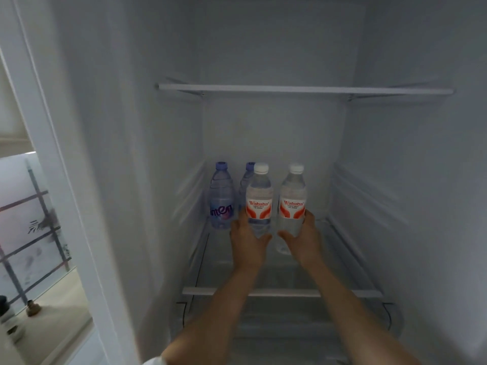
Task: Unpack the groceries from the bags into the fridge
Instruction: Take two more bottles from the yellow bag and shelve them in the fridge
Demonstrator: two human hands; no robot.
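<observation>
Both my arms reach into the open fridge. My left hand (247, 241) grips the lower part of a clear water bottle (259, 198) with a white cap and red-and-white label. My right hand (303, 238) grips a matching second bottle (292, 198) just to its right. Both bottles stand upright over the glass shelf (342, 259); I cannot tell whether they touch it. Behind them on the left stand two purple-capped bottles: one (222, 198) in full view, the other (247, 177) mostly hidden behind the left-hand bottle.
An upper shelf (303, 89) spans the fridge above the bottles. The lower shelf's white front rail (350, 293) crosses under my forearms, with a drawer below it. The white fridge wall and frame (66, 206) stand at left; a room floor shows beyond.
</observation>
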